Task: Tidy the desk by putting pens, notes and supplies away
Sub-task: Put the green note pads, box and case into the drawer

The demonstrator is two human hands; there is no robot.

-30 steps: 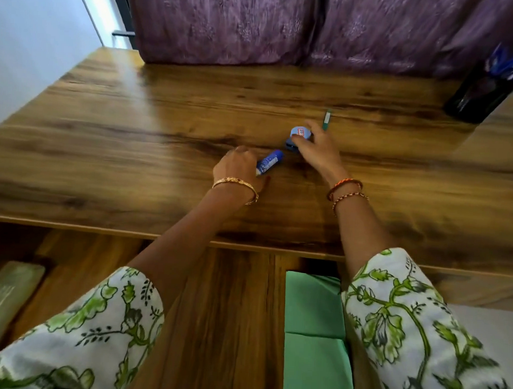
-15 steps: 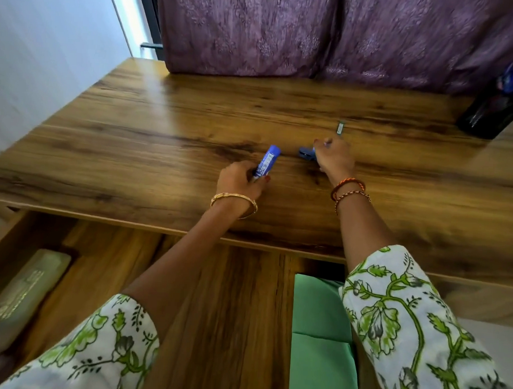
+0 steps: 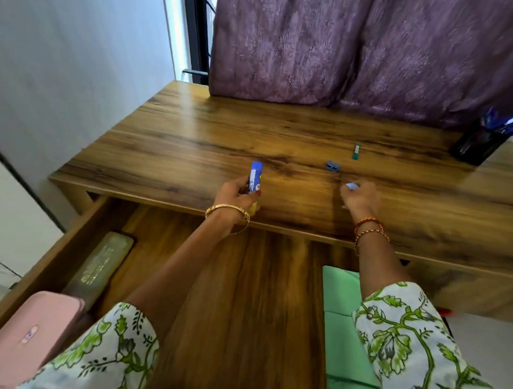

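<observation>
Behind wooden desk [image 3: 193,138] — purple curtain [image 3: 358,46], white wall [image 3: 64,53] left.

Single head-worn view, looking forward and steeply down, close over desk [image 3: 193,138] and open drawer [image 3: 245,282]

Both sleeves [image 3: 413,345] are white with green leaf print. The left wrist wears a gold bangle [image 3: 228,212]; the right wrist, orange and beaded bracelets [image 3: 369,228]. Fingernails are red.
</observation>
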